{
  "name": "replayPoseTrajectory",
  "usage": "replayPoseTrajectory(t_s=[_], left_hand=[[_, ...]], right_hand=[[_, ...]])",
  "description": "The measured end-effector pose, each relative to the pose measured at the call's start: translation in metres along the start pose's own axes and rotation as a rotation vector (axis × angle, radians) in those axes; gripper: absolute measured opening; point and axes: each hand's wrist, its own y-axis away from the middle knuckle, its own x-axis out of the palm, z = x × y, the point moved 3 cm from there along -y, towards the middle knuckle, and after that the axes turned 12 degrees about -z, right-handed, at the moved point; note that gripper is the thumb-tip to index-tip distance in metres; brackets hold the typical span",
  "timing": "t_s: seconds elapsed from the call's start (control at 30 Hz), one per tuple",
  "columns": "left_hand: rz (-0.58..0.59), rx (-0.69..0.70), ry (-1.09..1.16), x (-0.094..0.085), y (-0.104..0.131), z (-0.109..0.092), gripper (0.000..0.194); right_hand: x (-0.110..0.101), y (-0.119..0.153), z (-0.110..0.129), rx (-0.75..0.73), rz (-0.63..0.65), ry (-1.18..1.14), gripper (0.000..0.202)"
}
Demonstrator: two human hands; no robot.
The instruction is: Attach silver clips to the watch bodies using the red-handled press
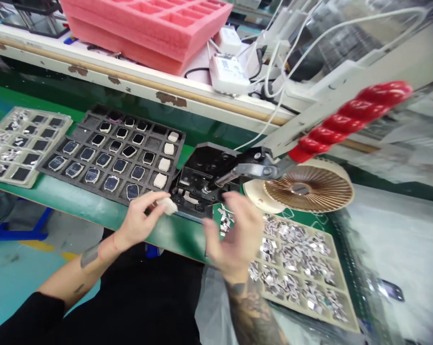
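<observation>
My left hand (139,219) pinches a small cream-coloured square piece (168,206) between thumb and fingers, just left of the black press fixture (202,167). My right hand (236,235) is blurred, its thumb and fingers apart with nothing visible between them, in front of the fixture's right side. A red ridged handle (349,120) slants up to the right from the fixture's metal lever. Left of the fixture lies a dark foam tray (153,143) with dark-faced watch-like pieces in rows and several cream pieces in its right column.
A compartment tray (349,306) of small shiny pieces lies at the right, below a round fan (308,187). Another compartment tray (29,179) sits far left. Pink foam trays (130,33), a white box (228,74) and cables occupy the shelf behind.
</observation>
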Motion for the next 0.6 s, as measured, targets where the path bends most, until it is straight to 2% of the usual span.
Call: replayPoseTrajectory(t_s=[0.03,0.07,0.1,0.17,0.23,0.3,0.37,0.4,0.47,0.53,0.6], left_hand=[[-0.01,0.058,-0.069,-0.01,-0.018,-0.001,0.03],[-0.011,0.12,-0.15,-0.019,-0.04,-0.001,0.031],[0.001,0.162,-0.229,-0.026,-0.063,-0.001,0.034],[0.0,0.18,-0.354,-0.035,-0.114,0.003,0.042],[-0.03,0.191,-0.458,-0.039,-0.164,0.012,0.034],[-0.065,0.179,-0.552,-0.039,-0.208,0.025,0.026],[-0.089,0.158,-0.64,-0.035,-0.241,0.038,0.025],[-0.094,0.15,-0.67,-0.031,-0.254,0.044,0.026],[-0.087,0.144,-0.701,-0.021,-0.273,0.052,0.029],[-0.057,0.146,-0.722,-0.009,-0.285,0.056,0.03],[-0.012,0.152,-0.762,0.002,-0.292,0.058,0.03]], right_hand=[[-0.003,-0.029,-0.005,-0.01,-0.2,-0.051,0.056],[-0.004,-0.058,-0.009,0.013,-0.321,-0.162,0.05],[-0.001,-0.085,-0.011,0.058,-0.339,-0.27,0.046],[0.009,-0.128,-0.005,0.129,-0.252,-0.412,0.046],[0.016,-0.143,0.009,0.097,-0.256,-0.42,0.043],[0.018,-0.13,0.022,-0.032,-0.392,-0.334,0.037],[0.019,-0.097,0.028,-0.163,-0.497,-0.229,0.037],[0.02,-0.079,0.028,-0.209,-0.489,-0.181,0.04],[0.021,-0.049,0.022,-0.239,-0.383,-0.1,0.046],[0.019,-0.029,0.015,-0.209,-0.249,-0.044,0.049],[0.009,-0.019,0.012,-0.166,-0.198,0.002,0.052]])
